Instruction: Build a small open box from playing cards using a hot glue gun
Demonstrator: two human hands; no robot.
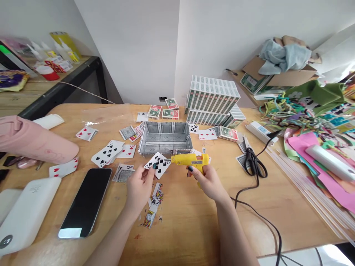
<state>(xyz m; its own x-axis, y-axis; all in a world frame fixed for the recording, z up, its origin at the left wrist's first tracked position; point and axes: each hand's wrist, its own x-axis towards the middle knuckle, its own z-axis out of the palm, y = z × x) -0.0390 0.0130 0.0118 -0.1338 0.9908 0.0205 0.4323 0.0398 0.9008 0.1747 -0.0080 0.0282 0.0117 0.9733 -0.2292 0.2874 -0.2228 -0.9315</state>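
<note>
My left hand (142, 181) pinches a playing card (159, 168), a nine of spades by its look, face up above the table. In my right hand (206, 181) is a yellow glue gun (188, 159), its nozzle pointing left and meeting the card's right edge; whether glue is coming out cannot be made out. Just behind both hands stands an open-topped box (166, 138) built from grey-backed playing cards. Cut card strips (155, 201) lie on the wood below my left hand.
Stacked card packs (212, 98) stand at the back. Black scissors (253, 162), a power strip (262, 131) and clear glue sticks (305, 192) lie right, with a black cord across the table. A phone (85, 203), power bank (30, 214) and pink roll (36, 138) are left.
</note>
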